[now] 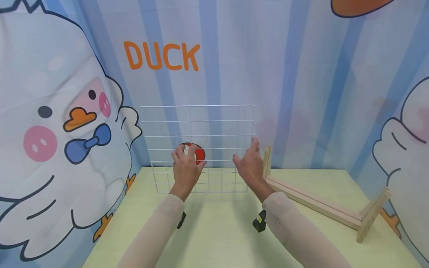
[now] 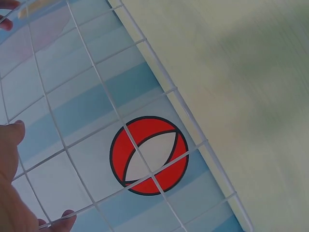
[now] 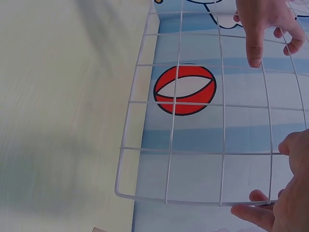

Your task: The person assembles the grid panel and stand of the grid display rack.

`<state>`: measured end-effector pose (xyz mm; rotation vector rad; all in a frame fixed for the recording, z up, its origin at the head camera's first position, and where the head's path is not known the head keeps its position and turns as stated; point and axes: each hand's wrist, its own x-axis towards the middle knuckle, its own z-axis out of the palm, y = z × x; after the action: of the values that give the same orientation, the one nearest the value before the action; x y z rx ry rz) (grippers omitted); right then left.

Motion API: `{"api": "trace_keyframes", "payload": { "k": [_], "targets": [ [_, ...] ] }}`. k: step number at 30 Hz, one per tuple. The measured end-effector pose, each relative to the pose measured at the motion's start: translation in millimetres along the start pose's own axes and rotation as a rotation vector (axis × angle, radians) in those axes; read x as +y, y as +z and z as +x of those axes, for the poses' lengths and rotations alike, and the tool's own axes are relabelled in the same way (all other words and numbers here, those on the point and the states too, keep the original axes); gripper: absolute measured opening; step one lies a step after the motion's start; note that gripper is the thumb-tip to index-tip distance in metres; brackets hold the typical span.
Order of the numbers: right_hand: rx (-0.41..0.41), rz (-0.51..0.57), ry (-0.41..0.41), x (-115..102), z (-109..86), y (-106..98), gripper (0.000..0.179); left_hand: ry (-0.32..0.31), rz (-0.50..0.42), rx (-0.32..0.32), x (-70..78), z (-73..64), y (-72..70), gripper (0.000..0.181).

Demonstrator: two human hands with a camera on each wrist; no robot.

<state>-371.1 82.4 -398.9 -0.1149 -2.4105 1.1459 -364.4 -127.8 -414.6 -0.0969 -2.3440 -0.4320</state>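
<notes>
left hand (image 1: 186,169) pinches the grid (image 1: 218,149) mid-mesh, right hand (image 1: 250,163) pinches its right edge, wood stand (image 1: 315,203) just chills nearby.

The left forearm (image 1: 151,232) and the right forearm (image 1: 303,232) are stretched forward and angled inward, both covered by pale sleeves (image 1: 169,208) down to the wrists. The left hand (image 1: 186,169) is raised with its back turned toward the head camera; its fingers (image 1: 180,150) are bent in a grip, and its thumb is spread toward the other hand. The right hand (image 1: 251,163) is held at a similar height, well apart, its thumb set against the fingers in a pinch.
</notes>
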Motion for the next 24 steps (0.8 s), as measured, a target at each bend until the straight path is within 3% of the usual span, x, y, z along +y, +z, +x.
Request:
{"api": "trace_keyframes", "payload": {
  "k": [5,12,24],
  "targets": [
    [-0.004,-0.016,-0.022,-2.7,-2.5,-0.8,0.088,-0.008,-0.024,0.012,-5.1,0.6,0.1,0.061],
    [-0.006,-0.055,-0.039,3.4,-3.2,-8.6,0.084,-0.044,-0.037,-0.020,-9.6,1.9,-5.1,0.060],
    [0.037,-0.043,0.086,50.1,3.1,-57.2,0.069,-0.049,-0.014,0.000,-19.6,-0.3,-4.3,0.060]
  ]
}}
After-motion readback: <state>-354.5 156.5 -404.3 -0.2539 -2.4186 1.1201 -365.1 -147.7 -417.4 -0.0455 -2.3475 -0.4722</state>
